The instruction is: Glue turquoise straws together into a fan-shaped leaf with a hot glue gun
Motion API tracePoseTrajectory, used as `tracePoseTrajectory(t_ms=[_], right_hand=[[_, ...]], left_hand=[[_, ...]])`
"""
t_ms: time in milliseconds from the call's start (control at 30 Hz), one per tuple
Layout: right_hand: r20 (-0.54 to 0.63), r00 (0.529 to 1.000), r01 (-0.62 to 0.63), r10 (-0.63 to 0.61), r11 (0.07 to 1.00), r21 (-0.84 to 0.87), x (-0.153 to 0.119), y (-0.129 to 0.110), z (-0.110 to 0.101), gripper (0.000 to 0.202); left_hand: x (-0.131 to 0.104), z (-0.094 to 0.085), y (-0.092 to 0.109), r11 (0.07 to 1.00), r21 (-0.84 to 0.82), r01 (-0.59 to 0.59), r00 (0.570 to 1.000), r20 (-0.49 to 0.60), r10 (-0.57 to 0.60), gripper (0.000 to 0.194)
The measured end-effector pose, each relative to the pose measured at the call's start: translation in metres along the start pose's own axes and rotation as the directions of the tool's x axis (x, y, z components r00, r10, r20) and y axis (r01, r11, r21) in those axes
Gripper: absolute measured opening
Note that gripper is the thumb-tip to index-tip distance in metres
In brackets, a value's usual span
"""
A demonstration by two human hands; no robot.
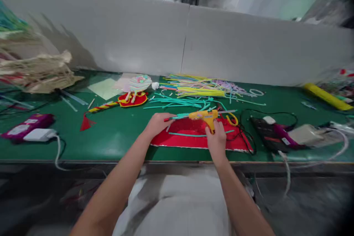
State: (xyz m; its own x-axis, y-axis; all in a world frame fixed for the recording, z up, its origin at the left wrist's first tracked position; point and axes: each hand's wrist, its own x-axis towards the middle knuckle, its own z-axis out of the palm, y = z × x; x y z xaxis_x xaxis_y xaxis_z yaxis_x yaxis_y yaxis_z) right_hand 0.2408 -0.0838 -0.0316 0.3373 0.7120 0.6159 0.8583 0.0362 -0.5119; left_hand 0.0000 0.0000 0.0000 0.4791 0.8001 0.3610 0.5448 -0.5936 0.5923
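My right hand point(217, 138) is wrapped round the handle of a yellow glue gun point(203, 115), its nozzle pointing left. Facing the nozzle, my left hand point(158, 125) pinches a teal fuzzy piece point(181, 116) with a red part point(168, 119) at its near end. Beneath both hands lies a red board point(190, 142) with a thin teal stem point(188, 135) across it. A hooked yellow stem point(232, 119) sits by the board's right side. Whether the nozzle touches the teal piece cannot be made out.
Behind the board lie teal stems point(174, 102) and yellow stems point(201, 92). A striped craft piece point(139, 83) and a tasselled rod point(103, 107) are left of them. Purple power packs point(33, 127) with white plugs stand left; a black power strip point(267, 132) and cables are right.
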Motion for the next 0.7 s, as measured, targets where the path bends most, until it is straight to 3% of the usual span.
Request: tracePoseTrajectory(t_ms=[700], right_hand=[[-0.054,0.995,-0.081,0.081,0.997,0.009,-0.0029,0.0086,0.0001,0.042]], left_hand=[[-0.0003,-0.0009,0.0001,1.0,-0.017,-0.003,0.999,-0.049,0.003,0.026]])
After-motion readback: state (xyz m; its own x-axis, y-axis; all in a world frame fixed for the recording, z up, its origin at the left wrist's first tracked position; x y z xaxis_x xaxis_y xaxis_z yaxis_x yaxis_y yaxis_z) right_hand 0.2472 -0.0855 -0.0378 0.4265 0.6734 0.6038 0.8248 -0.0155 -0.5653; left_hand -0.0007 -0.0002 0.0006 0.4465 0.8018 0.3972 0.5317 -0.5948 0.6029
